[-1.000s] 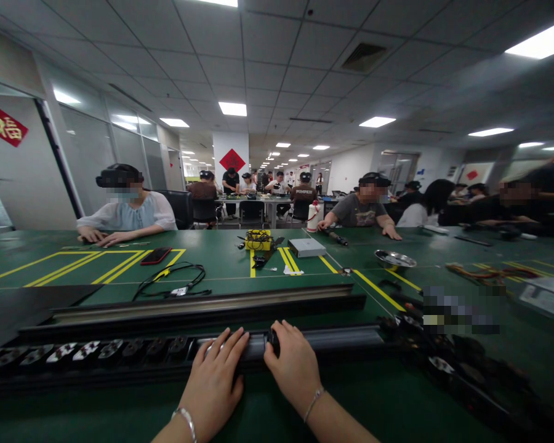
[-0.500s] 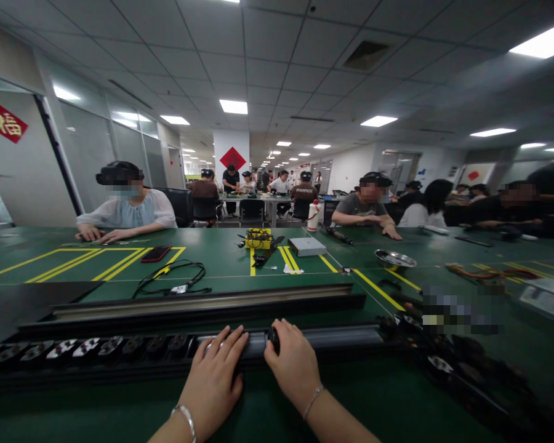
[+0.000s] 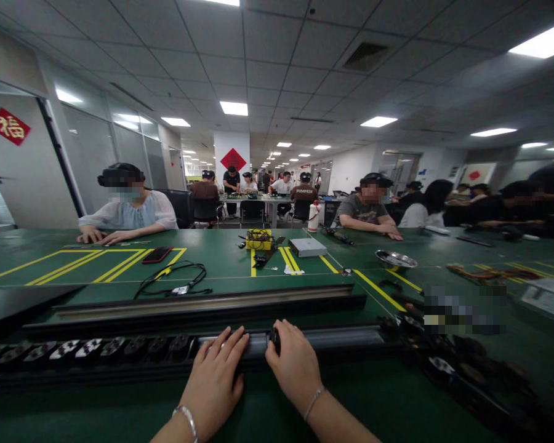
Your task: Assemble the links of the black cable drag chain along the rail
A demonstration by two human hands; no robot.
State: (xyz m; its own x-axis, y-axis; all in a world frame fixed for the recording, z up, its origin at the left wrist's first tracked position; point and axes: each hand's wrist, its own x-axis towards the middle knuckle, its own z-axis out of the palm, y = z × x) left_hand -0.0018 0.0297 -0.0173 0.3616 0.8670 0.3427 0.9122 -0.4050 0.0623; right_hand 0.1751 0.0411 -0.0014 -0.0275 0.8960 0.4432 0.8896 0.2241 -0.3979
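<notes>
A long black power-strip housing [image 3: 351, 337] lies crosswise on the green table before me. Several black socket modules [image 3: 136, 348] sit in a row in its left part, some with pale, shiny faces. My left hand [image 3: 218, 375] rests on the strip just right of that row, fingers stretched out and partly covering whatever is beneath. In my right hand [image 3: 295, 357] a small black piece [image 3: 274, 338] is pinched between thumb and fingers over the channel. Most of that piece is hidden, so its kind is unclear.
Behind the strip lies a second long rail [image 3: 212, 303]. Farther back are a looped black cable [image 3: 205, 271], a phone [image 3: 157, 255], a yellow box [image 3: 258, 239], a grey box [image 3: 307, 247] and a metal bowl [image 3: 396, 258]. Dark parts [image 3: 466, 381] are heaped at right. People sit opposite.
My hands keep practically the same pose on the strip. The dark flat panel at the far left has shifted leftward. The person opposite on the right has brought their hands together.
</notes>
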